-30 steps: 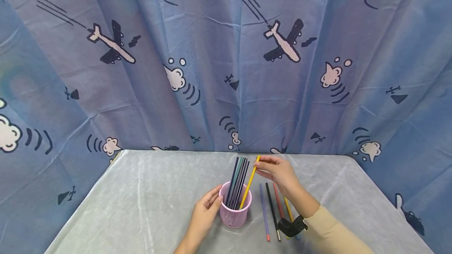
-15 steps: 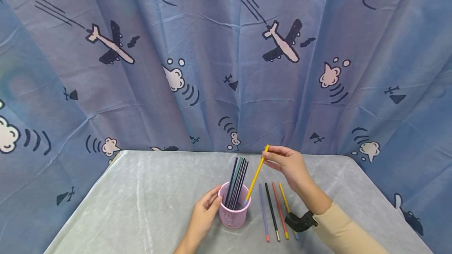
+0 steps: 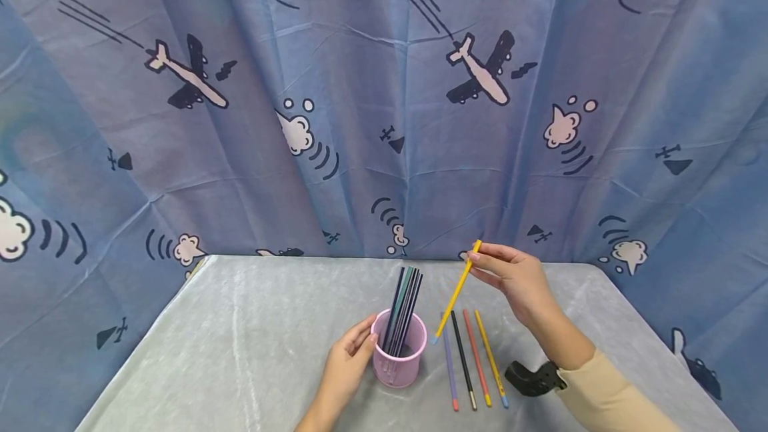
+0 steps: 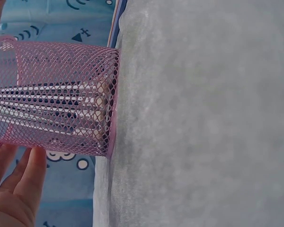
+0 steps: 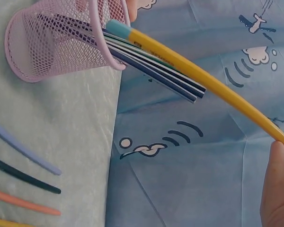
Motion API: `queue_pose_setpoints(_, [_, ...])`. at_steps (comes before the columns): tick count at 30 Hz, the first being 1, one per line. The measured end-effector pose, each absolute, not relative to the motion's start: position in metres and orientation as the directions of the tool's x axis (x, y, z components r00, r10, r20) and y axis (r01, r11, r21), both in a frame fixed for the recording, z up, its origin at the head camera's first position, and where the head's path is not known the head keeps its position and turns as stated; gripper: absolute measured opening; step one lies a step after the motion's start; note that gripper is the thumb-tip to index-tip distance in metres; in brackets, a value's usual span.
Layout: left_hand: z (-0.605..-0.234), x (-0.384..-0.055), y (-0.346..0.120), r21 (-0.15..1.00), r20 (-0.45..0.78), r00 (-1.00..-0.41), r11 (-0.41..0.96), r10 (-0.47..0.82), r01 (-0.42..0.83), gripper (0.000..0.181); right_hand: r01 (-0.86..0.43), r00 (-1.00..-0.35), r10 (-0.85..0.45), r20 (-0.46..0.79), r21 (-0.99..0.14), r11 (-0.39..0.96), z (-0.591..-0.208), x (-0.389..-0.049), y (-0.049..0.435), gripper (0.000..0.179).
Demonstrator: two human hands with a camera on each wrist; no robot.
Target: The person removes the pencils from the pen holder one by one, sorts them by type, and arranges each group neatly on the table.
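Note:
A pink mesh pen holder [image 3: 397,372] stands upright on the table with a bundle of dark striped pencils and a green one [image 3: 404,309] leaning inside. My left hand [image 3: 342,364] holds it from the left, thumb and fingers at its side near the rim. Between thumb and fingertips, my right hand [image 3: 517,280] pinches a yellow pencil [image 3: 458,290] by its upper end. The pencil slants down to the left, and its blue lower end [image 5: 118,29] is outside the holder, to its right in the head view.
Right of the holder, a purple pencil [image 3: 451,372], a black pencil [image 3: 463,359], a red pencil [image 3: 477,355] and another yellow pencil [image 3: 491,355] lie side by side on the grey cloth-covered table [image 3: 288,312]. Behind hangs a blue patterned curtain [image 3: 360,85].
My right hand has lifted the yellow pencil out of the pen holder and carried it up and to the right. The left hand stays at the holder.

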State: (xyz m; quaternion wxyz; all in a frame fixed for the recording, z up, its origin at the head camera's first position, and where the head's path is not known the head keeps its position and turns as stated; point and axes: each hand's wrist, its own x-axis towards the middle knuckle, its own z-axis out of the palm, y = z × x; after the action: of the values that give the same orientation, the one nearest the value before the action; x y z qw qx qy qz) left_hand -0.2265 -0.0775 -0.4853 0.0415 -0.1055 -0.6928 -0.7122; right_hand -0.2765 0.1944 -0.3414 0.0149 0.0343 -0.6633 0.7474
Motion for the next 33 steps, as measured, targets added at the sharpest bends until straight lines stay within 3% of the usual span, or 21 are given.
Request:
queue_pose_setpoints(24, [-0.488, -0.228, -0.077, 0.98, 0.199, -0.977, -0.01, 0.076, 0.198, 0.043, 0.045, -0.999, 0.007, -0.044, -0.998, 0.035, -0.364, -0.282, 0.243, 0.013])
queue_pose_setpoints(33, [-0.486, -0.227, -0.076, 0.975, 0.22, -0.972, -0.017, 0.075, 0.22, 0.042, 0.12, -0.993, 0.036, -0.116, -0.982, 0.148, -0.373, -0.288, 0.251, 0.055])
